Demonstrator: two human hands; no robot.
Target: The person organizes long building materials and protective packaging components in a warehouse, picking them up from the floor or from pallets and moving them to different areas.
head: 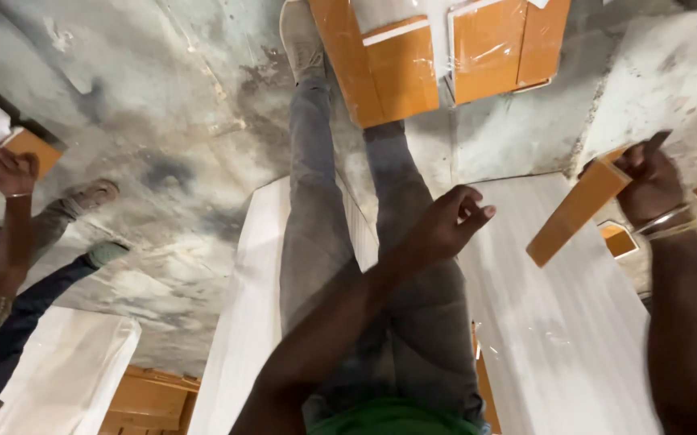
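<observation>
Gripping an orange board [578, 211] by its upper end, the right hand [650, 184] is closed around it above the white panel [558, 338]; the left hand [449, 221] hangs loosely curled, holding nothing

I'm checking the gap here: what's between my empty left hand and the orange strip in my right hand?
In the head view, only the white panel beneath shows between the left hand and the orange strip held by the right hand.

Arms: bare to above the elbow, no sleeves in view | right hand [653, 184]: thin metal bangles at wrist | left hand [447, 221]: nothing worn | legs: grey trousers | foot: pale worn shoe | waist: green garment edge
</observation>
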